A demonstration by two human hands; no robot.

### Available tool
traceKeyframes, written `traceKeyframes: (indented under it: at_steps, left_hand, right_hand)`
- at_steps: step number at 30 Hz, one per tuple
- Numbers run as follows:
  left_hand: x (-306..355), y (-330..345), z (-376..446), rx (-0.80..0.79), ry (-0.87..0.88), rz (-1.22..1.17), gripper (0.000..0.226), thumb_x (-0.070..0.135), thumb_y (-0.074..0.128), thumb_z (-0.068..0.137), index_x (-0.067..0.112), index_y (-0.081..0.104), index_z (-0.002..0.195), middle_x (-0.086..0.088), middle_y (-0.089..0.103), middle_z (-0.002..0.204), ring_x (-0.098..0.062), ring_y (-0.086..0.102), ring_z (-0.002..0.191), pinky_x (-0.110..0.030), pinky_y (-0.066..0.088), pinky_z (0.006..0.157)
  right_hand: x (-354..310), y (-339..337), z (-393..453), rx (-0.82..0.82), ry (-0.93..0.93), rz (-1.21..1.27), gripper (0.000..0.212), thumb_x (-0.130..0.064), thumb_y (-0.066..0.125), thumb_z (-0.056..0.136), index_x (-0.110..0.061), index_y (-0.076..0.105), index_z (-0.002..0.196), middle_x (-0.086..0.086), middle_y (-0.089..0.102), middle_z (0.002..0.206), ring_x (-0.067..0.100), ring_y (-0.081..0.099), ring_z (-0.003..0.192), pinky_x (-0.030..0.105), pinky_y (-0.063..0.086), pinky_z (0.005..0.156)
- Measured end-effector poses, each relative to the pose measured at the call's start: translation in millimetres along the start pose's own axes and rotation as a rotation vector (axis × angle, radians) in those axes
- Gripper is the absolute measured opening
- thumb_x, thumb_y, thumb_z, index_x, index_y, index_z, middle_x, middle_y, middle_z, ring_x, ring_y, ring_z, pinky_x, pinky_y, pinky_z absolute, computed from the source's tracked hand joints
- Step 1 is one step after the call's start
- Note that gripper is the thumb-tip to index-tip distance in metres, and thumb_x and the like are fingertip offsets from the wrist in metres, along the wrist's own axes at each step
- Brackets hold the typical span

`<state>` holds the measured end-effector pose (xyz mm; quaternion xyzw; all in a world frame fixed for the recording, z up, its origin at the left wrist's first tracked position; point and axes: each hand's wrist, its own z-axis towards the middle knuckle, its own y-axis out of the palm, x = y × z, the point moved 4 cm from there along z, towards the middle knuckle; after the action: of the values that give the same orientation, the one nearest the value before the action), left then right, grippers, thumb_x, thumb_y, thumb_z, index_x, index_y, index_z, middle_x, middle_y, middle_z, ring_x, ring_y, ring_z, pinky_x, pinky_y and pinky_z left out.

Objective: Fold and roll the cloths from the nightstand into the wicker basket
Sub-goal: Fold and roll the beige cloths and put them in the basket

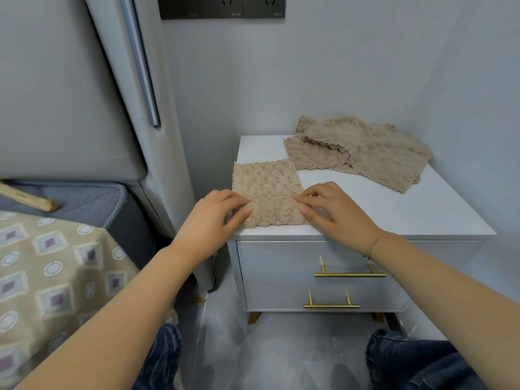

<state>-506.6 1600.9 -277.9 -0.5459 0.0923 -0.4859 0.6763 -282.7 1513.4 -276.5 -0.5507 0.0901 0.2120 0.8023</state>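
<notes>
Nightstand (394, 209): white worktop, two drawers with gold handles (350, 274), at 3 o'clock of frame centre.
Folded cloth (267, 181): beige, bubbled weave, flat at the worktop's near-left corner.
Left hand (213, 218): at the cloth's 8 o'clock edge, fingers (239, 204) pinching the near fold.
Right hand (334, 209): at the cloth's 4 o'clock edge, fingers pinching likewise; bracelet (372, 244) on wrist.
Cloth pile (365, 153): loose, beige, at 1 o'clock of the folded cloth, touching its far corner.
Bed (56, 271): patterned cover, at 8 o'clock.
</notes>
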Motion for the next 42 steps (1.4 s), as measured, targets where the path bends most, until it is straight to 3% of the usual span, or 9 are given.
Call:
traceKeyframes:
  at_steps: [7, 13, 16, 21, 26, 32, 35, 38, 42]
  left_hand:
    - [4, 1, -17, -0.097, 0.014, -0.007, 0.079, 0.075, 0.052, 0.072, 0.025, 0.056, 0.133, 0.015, 0.054, 0.123, -0.005, 0.046, 0.111, -0.023, 0.036, 0.099]
    - [17, -2, -29, 0.045, 0.192, 0.165, 0.045, 0.041, 0.071, 0.078, 0.019, 0.067, 0.117, 0.003, 0.061, 0.108, -0.017, 0.054, 0.095, -0.038, 0.049, 0.079]
    - [22, -3, -30, 0.086, 0.191, 0.157, 0.035, 0.034, 0.074, 0.079, 0.02, 0.071, 0.11, 0.004, 0.058, 0.103, -0.014, 0.046, 0.094, -0.034, 0.045, 0.077]
    - [16, -8, -26, -0.051, -0.026, -0.085, 0.034, 0.037, 0.076, 0.078, 0.029, 0.07, 0.11, 0.012, 0.058, 0.102, -0.011, 0.046, 0.097, -0.015, 0.035, 0.084]
    - [13, -12, -23, -0.17, -0.232, -0.336, 0.013, 0.041, 0.072, 0.08, 0.03, 0.072, 0.086, 0.01, 0.064, 0.094, -0.002, 0.056, 0.091, -0.019, 0.043, 0.08]
    - [6, -9, -14, -0.162, -0.493, -0.445, 0.043, 0.049, 0.07, 0.081, 0.012, 0.064, 0.059, -0.004, 0.049, 0.07, -0.014, 0.046, 0.063, -0.021, 0.037, 0.062]
    - [-2, -6, -11, -0.185, -0.605, -0.497, 0.078, 0.073, 0.069, 0.063, -0.004, 0.059, 0.07, -0.007, 0.04, 0.075, -0.019, 0.038, 0.069, -0.027, 0.032, 0.068]
    - [-7, -3, -8, -0.163, -0.704, -0.548, 0.081, 0.083, 0.068, 0.046, 0.006, 0.062, 0.072, -0.003, 0.045, 0.077, -0.02, 0.039, 0.072, -0.028, 0.034, 0.068]
    - [-11, 3, -1, -0.128, -0.791, -0.517, 0.057, 0.07, 0.071, 0.063, 0.014, 0.059, 0.069, -0.004, 0.045, 0.065, -0.017, 0.045, 0.066, -0.023, 0.033, 0.059]
  right_hand:
    - [-9, -2, -13, -0.115, -0.022, -0.126, 0.078, -0.073, 0.053, 0.075, -0.02, 0.056, 0.132, -0.007, 0.053, 0.117, 0.008, 0.04, 0.109, 0.021, 0.034, 0.094]
    - [-20, -4, -27, 0.071, -0.154, -0.225, 0.039, -0.026, 0.078, 0.075, -0.011, 0.069, 0.11, 0.002, 0.057, 0.108, 0.016, 0.043, 0.103, 0.032, 0.047, 0.082]
    - [-23, -6, -27, 0.059, -0.148, -0.2, 0.033, -0.027, 0.07, 0.077, -0.01, 0.071, 0.106, 0.0, 0.059, 0.102, 0.015, 0.044, 0.098, 0.03, 0.046, 0.079]
    - [-17, -10, -22, -0.042, 0.037, 0.068, 0.028, -0.029, 0.072, 0.084, -0.02, 0.069, 0.11, -0.009, 0.057, 0.097, 0.007, 0.041, 0.092, 0.012, 0.033, 0.084]
    - [-13, -8, -14, -0.088, 0.196, 0.358, 0.02, -0.034, 0.07, 0.085, -0.014, 0.069, 0.085, 0.004, 0.064, 0.084, 0.017, 0.054, 0.08, 0.03, 0.041, 0.072]
    - [-3, -4, -4, -0.012, 0.393, 0.482, 0.048, -0.043, 0.071, 0.081, -0.001, 0.05, 0.07, -0.009, 0.033, 0.055, 0.006, 0.03, 0.053, 0.023, 0.023, 0.056]
    - [-2, -3, 4, 0.009, 0.461, 0.467, 0.053, -0.043, 0.073, 0.08, -0.016, 0.031, 0.061, -0.012, 0.025, 0.048, 0.006, 0.022, 0.048, 0.024, 0.016, 0.052]
    - [3, 0, 9, 0.009, 0.522, 0.459, 0.039, -0.044, 0.073, 0.08, -0.02, 0.045, 0.068, -0.013, 0.033, 0.046, 0.004, 0.03, 0.045, 0.02, 0.023, 0.051]
    - [5, 3, 10, 0.066, 0.524, 0.404, 0.041, -0.047, 0.074, 0.077, -0.018, 0.055, 0.098, -0.002, 0.055, 0.072, 0.009, 0.05, 0.066, 0.022, 0.037, 0.061]
